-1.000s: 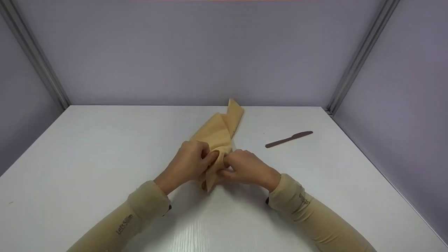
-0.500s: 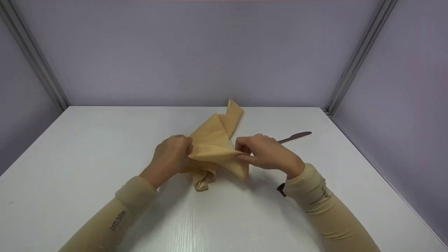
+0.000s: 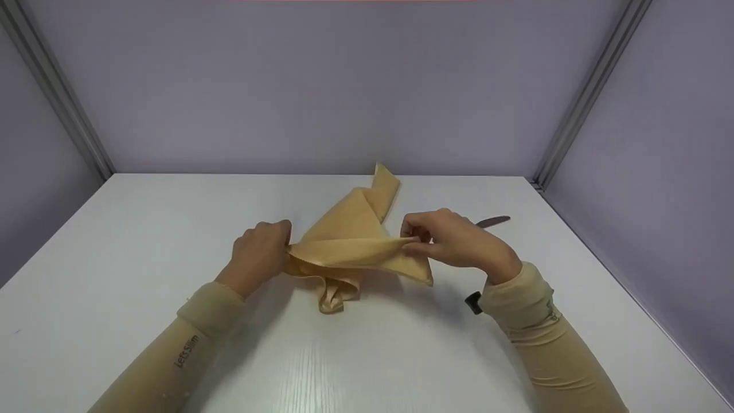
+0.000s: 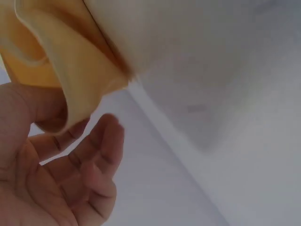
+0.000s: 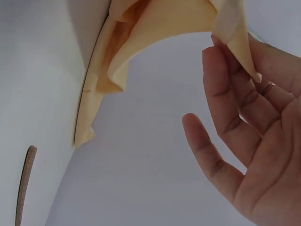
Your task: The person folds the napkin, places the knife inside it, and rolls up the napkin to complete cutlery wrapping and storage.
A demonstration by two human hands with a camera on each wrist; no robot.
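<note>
White desk (image 3: 143,258) under my work. Tan napkin (image 3: 350,229) mid-desk, fold stretched taut between hands so crease opens. My left hand (image 3: 261,255) pinches napkin's left edge; my right hand (image 3: 453,241) pinches right corner. Knife (image 3: 492,221) beyond right hand, apart from napkin.

- The cloth (image 3: 350,241) is plain tan-yellow, without pattern.
- Both sleeves (image 3: 527,321) are beige, with small dark lettering.
- The table (image 3: 143,229) is white, faintly wood-grained.
- The knife (image 3: 493,221), far right, is brown.
- The walls (image 3: 321,86) are pale lilac-grey.
</note>
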